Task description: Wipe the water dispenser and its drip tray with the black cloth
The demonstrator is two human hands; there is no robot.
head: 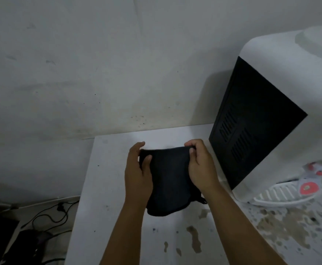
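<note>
The black cloth hangs stretched between my two hands above the white table. My left hand pinches its upper left corner, thumb in front. My right hand grips the upper right corner with curled fingers. To the right stands the water dispenser, white with a black vented side panel. Its white slatted drip tray juts out at the dispenser's base, under the taps with red-orange levers. Both hands are left of the dispenser and apart from it.
The white table bears brown stains and speckles toward the front right. A grey marked wall rises behind it. Black cables and dark objects lie on the floor at the lower left.
</note>
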